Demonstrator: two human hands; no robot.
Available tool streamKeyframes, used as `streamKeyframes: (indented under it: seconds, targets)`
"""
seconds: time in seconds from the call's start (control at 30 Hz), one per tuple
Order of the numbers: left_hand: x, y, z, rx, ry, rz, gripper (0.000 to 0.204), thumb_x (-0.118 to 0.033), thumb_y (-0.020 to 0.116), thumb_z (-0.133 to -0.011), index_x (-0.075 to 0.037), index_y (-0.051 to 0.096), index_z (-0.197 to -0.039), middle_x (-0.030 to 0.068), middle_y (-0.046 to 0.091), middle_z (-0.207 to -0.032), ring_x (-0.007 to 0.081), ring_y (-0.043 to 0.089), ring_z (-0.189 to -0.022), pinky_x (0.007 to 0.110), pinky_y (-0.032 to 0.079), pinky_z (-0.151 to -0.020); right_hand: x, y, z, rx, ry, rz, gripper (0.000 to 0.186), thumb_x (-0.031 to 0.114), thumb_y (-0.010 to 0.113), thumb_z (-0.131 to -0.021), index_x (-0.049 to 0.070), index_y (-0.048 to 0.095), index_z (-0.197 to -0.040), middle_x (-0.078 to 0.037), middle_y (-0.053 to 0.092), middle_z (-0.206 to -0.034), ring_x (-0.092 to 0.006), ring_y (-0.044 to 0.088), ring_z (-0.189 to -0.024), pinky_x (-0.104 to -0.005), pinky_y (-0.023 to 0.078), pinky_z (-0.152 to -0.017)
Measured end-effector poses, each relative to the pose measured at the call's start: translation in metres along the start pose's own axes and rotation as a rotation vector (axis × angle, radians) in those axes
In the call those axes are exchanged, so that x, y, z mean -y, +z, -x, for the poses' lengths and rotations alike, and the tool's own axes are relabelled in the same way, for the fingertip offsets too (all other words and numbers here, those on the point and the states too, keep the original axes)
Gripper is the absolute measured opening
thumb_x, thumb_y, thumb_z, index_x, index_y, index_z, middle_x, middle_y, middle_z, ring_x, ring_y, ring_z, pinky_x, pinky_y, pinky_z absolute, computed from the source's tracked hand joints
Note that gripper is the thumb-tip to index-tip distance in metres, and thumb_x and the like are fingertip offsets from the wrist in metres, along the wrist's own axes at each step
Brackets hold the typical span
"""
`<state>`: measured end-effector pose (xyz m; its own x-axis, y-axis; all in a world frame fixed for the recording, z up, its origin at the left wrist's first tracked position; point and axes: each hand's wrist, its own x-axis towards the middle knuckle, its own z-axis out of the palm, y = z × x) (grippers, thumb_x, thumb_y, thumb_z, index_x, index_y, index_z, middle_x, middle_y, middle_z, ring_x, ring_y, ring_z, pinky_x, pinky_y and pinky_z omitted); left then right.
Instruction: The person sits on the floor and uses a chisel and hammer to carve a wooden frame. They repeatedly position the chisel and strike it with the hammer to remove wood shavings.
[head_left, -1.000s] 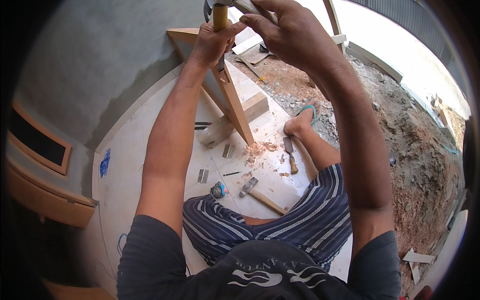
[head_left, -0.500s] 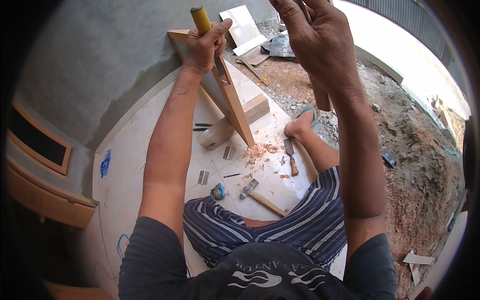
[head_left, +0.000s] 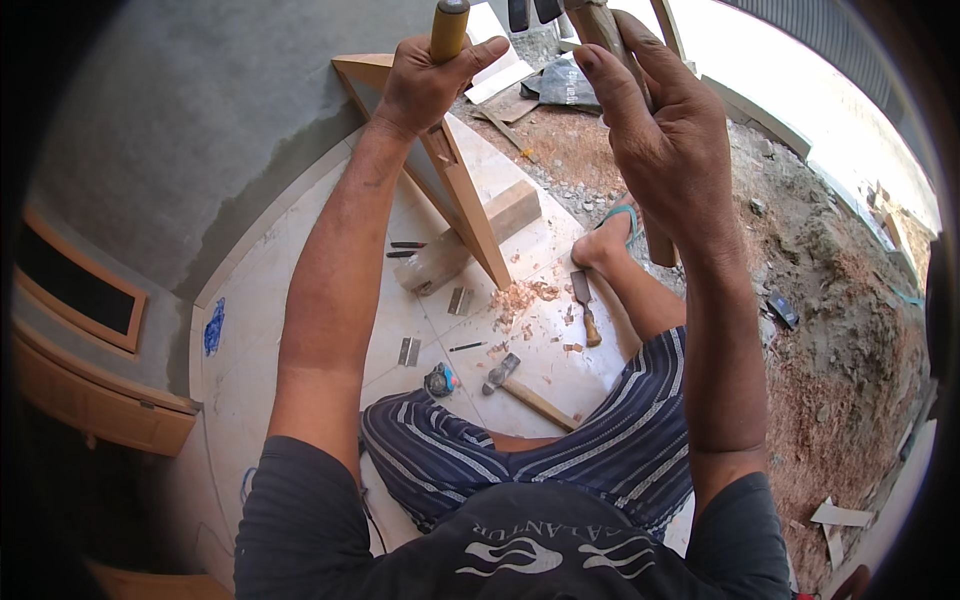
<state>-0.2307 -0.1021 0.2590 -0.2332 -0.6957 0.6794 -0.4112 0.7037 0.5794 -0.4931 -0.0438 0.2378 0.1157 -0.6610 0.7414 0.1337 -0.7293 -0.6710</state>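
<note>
My left hand (head_left: 412, 88) is closed around the yellow handle of a chisel (head_left: 449, 34), held upright over the edge of a wooden frame (head_left: 468, 205). A recess shows in that edge just below the hand; the blade is mostly hidden. Up to the right, my right hand (head_left: 682, 150) grips a hammer (head_left: 602, 32) by its wooden handle, its dark metal head cut off by the top of the picture. The frame stands tilted, its near corner down by wood shavings (head_left: 513, 298), resting against a wooden block (head_left: 516, 208).
On the tiles lie a second chisel (head_left: 584, 308), another hammer (head_left: 535, 400), a pencil (head_left: 467, 346), two metal hinges (head_left: 409, 351) and what looks like a tape measure (head_left: 439, 380). A grey wall (head_left: 230, 110) rises on the left. Dirt and rubble (head_left: 830, 300) lie right.
My right hand has moved down and to the right, and the hammer's head has come into view. The left hand with the chisel sits slightly farther right.
</note>
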Motion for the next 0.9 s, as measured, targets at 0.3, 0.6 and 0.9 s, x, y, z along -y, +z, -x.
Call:
streamKeyframes:
  seconds: [0.3, 0.6, 0.9]
  targets:
    - [-0.001, 0.009, 0.003, -0.015, 0.124, -0.067, 0.045, -0.019, 0.075, -0.099, -0.016, 0.052, -0.06, -0.01, 0.043, -0.053, -0.0001, 0.037, -0.047, 0.022, 0.026, -0.043, 0.009, 0.006, -0.01, -0.116, -0.294, -0.089, 0.043, 0.009, 0.061, -0.106, -0.009, 0.052, -0.145, -0.008, 0.073, -0.1, -0.0082, 0.064, -0.084, -0.0213, 0.052, -0.072]
    - [-0.004, 0.004, -0.002, 0.029, 0.097, 0.025, 0.028, -0.022, 0.08, -0.095, -0.006, 0.074, -0.074, -0.01, 0.052, -0.059, 0.0, 0.049, -0.058, 0.024, 0.038, -0.05, 0.014, 0.017, -0.028, 0.203, -0.037, 0.283, 0.04, 0.011, 0.059, -0.105, -0.01, 0.056, -0.139, -0.022, 0.074, -0.104, -0.0269, 0.071, -0.087, -0.0337, 0.057, -0.081]
    - [0.003, -0.006, -0.01, -0.069, -0.203, 0.104, 0.046, -0.031, 0.081, -0.093, -0.015, 0.053, -0.06, -0.008, 0.043, -0.052, 0.0025, 0.041, -0.047, 0.024, 0.032, -0.044, 0.039, 0.012, -0.063, 0.371, -0.063, 0.293, 0.037, 0.018, 0.057, -0.107, -0.007, 0.061, -0.134, -0.025, 0.073, -0.112, -0.0285, 0.07, -0.101, -0.0378, 0.056, -0.089]
